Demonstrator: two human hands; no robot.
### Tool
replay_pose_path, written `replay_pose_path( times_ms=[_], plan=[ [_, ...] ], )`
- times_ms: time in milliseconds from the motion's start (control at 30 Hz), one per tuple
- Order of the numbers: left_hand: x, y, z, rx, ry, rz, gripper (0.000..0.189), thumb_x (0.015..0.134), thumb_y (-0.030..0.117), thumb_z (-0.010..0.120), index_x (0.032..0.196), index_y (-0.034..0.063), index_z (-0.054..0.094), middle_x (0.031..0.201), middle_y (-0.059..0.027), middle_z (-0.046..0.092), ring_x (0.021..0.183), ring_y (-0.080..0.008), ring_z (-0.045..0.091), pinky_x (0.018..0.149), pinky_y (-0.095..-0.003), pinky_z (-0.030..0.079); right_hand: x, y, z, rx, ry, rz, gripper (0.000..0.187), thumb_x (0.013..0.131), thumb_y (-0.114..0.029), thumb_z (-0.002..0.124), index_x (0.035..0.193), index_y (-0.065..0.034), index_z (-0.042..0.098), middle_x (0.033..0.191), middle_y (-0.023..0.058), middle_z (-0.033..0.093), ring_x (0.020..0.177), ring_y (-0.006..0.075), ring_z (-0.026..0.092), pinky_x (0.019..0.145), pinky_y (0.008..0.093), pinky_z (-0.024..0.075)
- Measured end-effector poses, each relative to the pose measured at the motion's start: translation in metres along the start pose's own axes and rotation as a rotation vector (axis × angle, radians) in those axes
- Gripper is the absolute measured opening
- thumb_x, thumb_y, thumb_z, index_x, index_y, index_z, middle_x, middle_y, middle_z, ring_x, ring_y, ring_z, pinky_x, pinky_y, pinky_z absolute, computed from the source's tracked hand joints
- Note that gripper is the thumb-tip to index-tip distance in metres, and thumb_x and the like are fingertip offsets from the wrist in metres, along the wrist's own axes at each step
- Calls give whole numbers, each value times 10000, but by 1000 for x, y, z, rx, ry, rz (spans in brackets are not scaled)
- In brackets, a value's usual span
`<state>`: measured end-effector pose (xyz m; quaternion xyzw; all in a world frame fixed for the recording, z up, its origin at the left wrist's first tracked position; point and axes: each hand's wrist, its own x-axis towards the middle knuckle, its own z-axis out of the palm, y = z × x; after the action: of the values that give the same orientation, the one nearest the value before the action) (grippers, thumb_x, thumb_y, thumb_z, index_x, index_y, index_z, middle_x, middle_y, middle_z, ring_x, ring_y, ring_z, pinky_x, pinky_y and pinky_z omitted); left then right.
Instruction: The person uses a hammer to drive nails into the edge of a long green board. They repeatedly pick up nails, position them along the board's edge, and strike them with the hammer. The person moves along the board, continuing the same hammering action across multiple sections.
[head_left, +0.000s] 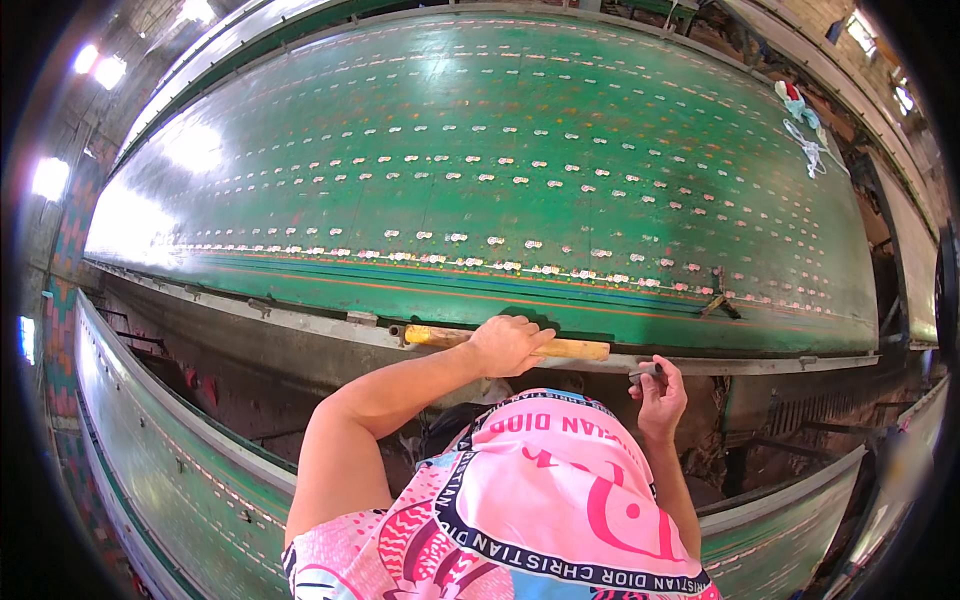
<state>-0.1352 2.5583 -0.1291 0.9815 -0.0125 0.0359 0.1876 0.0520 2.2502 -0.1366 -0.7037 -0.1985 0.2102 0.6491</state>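
Note:
My left hand is wrapped over a yellow bar, which lies along the near edge of a long green table. A dark round end, like a pipe opening, shows at the bar's left. To the right, my right hand pinches a short dark cylindrical piece between thumb and fingers, just off the bar's right end. Rows of small printed marks run the length of the green surface. I cannot tell whether the bar is attached to the metal rail below it.
A small dark angled tool lies on the table to the right. Crumpled cloth and white string rest near the far right corner. Other long green tables stand behind me, with a dark gap between. Metal stops stick out along the rail.

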Motion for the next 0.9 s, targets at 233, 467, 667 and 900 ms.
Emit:
replay_pose_path(
  times_ms=[233, 467, 667, 900],
  plan=[
    [-4, -11, -5, -75, -21, -48, 443, 924, 352, 792, 1295, 121, 722, 976, -118, 734, 982, -350, 735, 824, -511, 597, 10, -13, 32, -251, -63, -228, 339, 1042, 92, 639, 1362, -19, 654, 1167, 104, 742, 854, 145, 721, 779, 305, 629],
    [0, -12, -7, -141, -40, -106, 410, 897, 338, 834, 1241, 131, 756, 927, -138, 742, 911, -364, 749, 791, -517, 604, 23, -9, 38, -455, -99, -316, 358, 984, 24, 740, 1321, -73, 671, 1126, 176, 747, 905, 341, 775, 796, 410, 612],
    [1, -14, -8, -137, -55, -76, 419, 875, 341, 854, 1225, 125, 773, 923, -135, 738, 907, -361, 746, 792, -509, 608, 20, 4, 38, -489, -145, -304, 359, 965, 57, 710, 1300, -58, 654, 1177, 196, 741, 1021, 414, 756, 846, 460, 608],
    [3, -16, -8, -126, -109, -76, 432, 857, 350, 875, 1215, 128, 777, 952, -135, 736, 948, -356, 741, 806, -500, 606, 24, -9, 42, -534, -169, -412, 345, 968, 85, 684, 1293, -27, 663, 1150, 197, 745, 953, 361, 769, 827, 411, 612]
  ],
)
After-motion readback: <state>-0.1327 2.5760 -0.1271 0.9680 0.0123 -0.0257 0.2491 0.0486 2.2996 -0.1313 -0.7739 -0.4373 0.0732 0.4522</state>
